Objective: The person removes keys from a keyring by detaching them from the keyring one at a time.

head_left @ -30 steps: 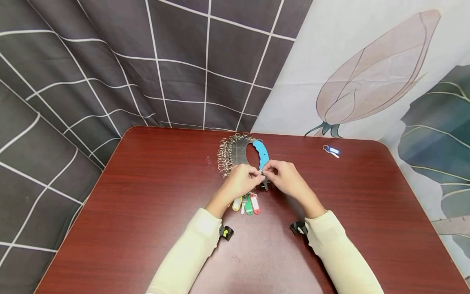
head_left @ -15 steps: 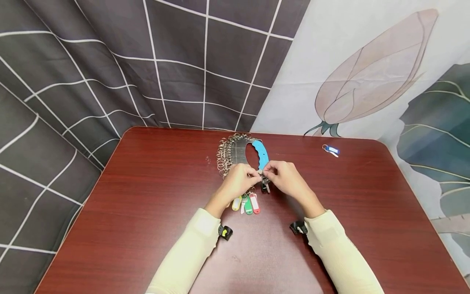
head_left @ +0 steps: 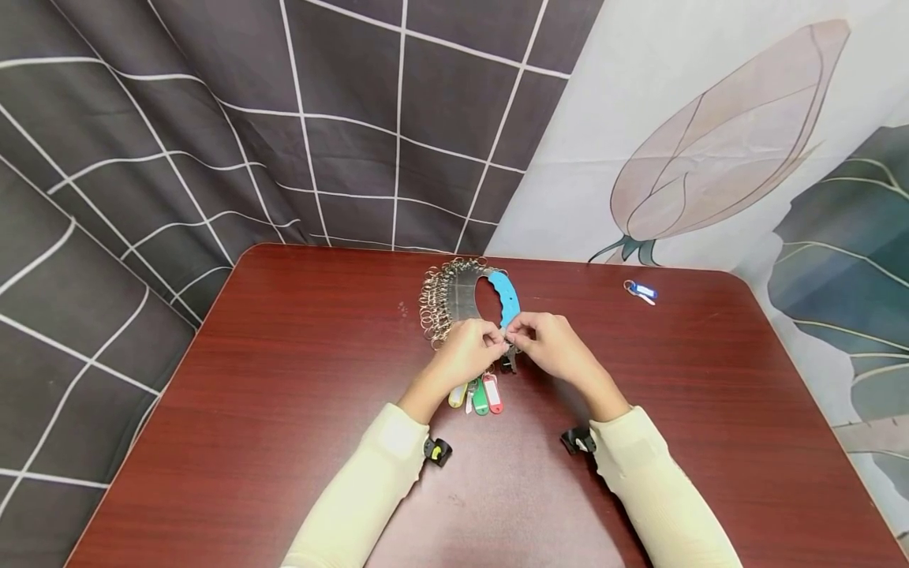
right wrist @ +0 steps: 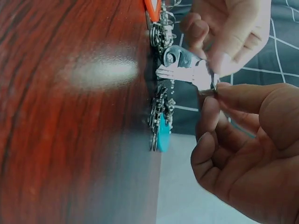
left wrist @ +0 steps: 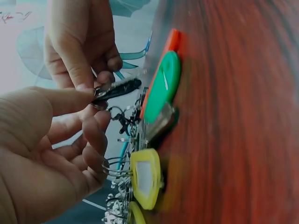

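Toward the table's far edge, left hand and right hand pinched a key, seemingly attaching it; steadiness likely mattered next.

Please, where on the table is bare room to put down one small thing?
Free: the tabletop left of the metal rings; the stretch between the two sleeves; and right of the right hand, nearer than the blue key tag.
Crowded: around the blue handle, where the left hand and right hand are close together, with red, green and yellow tags in front.
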